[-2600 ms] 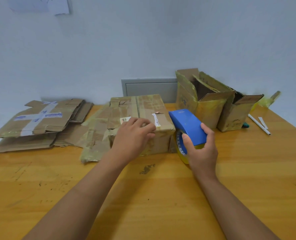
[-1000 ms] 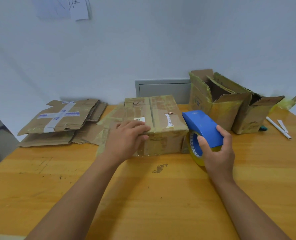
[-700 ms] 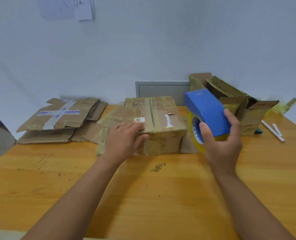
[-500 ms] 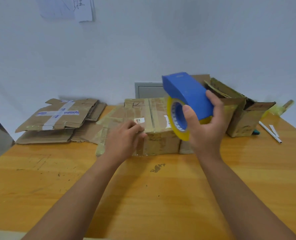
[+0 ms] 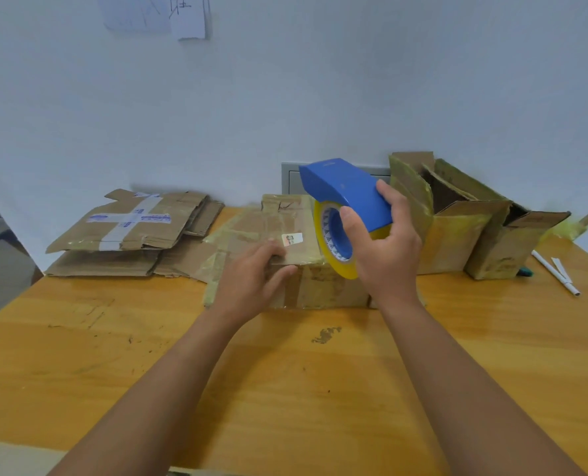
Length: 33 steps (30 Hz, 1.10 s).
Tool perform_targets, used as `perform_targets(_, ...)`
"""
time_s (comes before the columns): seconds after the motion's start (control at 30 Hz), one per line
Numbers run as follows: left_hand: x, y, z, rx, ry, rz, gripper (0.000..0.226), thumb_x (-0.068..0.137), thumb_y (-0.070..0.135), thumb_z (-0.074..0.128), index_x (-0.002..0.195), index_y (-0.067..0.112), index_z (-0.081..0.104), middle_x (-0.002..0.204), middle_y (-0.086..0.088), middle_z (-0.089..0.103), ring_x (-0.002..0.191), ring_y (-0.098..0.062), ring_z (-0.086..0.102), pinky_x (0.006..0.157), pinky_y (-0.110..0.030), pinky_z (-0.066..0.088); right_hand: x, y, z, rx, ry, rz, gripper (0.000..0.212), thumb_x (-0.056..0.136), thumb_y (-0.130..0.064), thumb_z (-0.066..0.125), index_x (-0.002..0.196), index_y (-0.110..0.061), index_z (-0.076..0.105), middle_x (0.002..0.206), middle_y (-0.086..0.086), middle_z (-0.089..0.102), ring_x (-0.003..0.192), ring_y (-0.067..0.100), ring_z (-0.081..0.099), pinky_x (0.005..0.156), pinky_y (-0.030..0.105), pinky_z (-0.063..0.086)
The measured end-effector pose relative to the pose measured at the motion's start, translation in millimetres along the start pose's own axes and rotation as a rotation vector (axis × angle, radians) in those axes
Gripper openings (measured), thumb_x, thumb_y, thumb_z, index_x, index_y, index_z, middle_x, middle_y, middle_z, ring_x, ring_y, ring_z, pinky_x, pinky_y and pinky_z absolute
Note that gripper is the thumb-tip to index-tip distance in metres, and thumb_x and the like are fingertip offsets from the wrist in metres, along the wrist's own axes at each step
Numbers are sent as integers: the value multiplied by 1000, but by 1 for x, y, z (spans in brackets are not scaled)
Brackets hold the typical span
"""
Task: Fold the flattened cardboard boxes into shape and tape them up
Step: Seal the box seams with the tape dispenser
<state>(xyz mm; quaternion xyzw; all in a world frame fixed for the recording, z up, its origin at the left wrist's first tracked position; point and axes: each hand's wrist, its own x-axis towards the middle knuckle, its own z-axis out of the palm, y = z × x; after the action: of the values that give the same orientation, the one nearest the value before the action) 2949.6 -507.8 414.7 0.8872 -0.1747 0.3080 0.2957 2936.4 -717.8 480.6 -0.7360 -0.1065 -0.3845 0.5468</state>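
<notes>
Cardboard box [image 5: 306, 266] under left hand [image 5: 251, 280]; right hand [image 5: 385, 249] grips tape dispenser [image 5: 344, 197] above.

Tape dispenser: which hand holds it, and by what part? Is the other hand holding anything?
The right hand grips the tape dispenser by its blue cover, thumb near the roll's core. The left hand holds nothing; it rests on the closed box at its near top edge.

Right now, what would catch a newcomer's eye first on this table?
The bright blue tape dispenser with its yellow roll, held up in the right hand above the closed cardboard box at the middle. The left hand rests on that box, with flattened cardboard stacked at far left.
</notes>
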Motion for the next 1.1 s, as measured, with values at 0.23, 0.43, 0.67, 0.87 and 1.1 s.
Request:
perform_targets(0.23,-5,-9,-1,-139,-11,-99,30,89,39,68,113,21,69,123,9,60,130,-10,47,99,-30,40,5,0,1,-3,-12,8,58,87,-48,66,136,-20,54,107,-30,48,93,-17,54,68,4,43)
perform_targets(0.43,-8,-18,-10,-245,-20,-123,21,94,26,67,115,21,69,125,19,62,119,-7,57,100,-42,49,10,1,2,-15,-16,13,54,87,-46,66,134,-22,55,106,-31,48,92,-22,51,69,2,42)
perform_targets(0.67,-9,-22,-13,-265,-78,-112,29,93,32,66,120,21,67,130,13,62,123,-11,56,96,-45,52,14,1,2,-44,-20,22,52,87,-49,66,133,-26,55,106,-33,49,91,-20,52,69,3,43)
perform_targets(0.87,-9,-28,-17,-498,-150,-196,26,93,25,67,116,38,65,134,23,57,126,7,49,90,-21,50,13,3,3,-48,-5,16,50,89,-46,67,132,-24,55,106,-32,49,93,-23,50,69,1,40)
perform_targets(1.1,-19,-29,-18,-758,-125,-343,32,96,20,63,125,34,63,135,23,58,127,0,53,100,-20,49,15,3,4,-42,3,16,49,89,-46,67,131,-24,56,104,-33,50,90,-23,51,67,-1,39)
